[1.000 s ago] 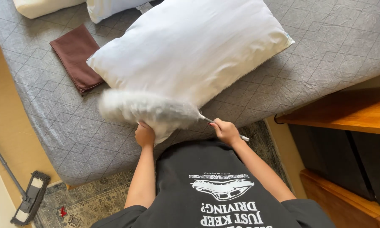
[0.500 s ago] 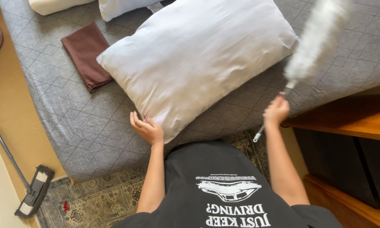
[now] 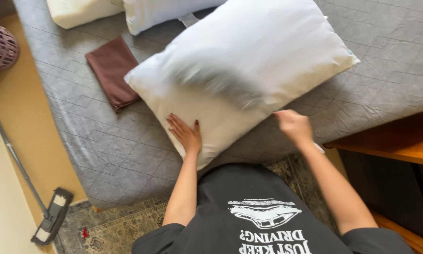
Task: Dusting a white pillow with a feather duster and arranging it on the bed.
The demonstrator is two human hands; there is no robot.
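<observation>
On the grey quilted bed, the flat, open left hand should pin the white pillow firmly while the right hand, closed on the blurred duster, sweeps lightly.

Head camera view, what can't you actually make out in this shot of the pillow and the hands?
- Duster: motion blur smears it into a grey streak across the big white pillow; its shape is lost.
- Right hand: blurred, so its grip cannot be told.
- Left hand: flat on the pillow, clear.
- Purple basket: cut off by the left edge.
- Two other pillows: cut off by the top edge.
</observation>
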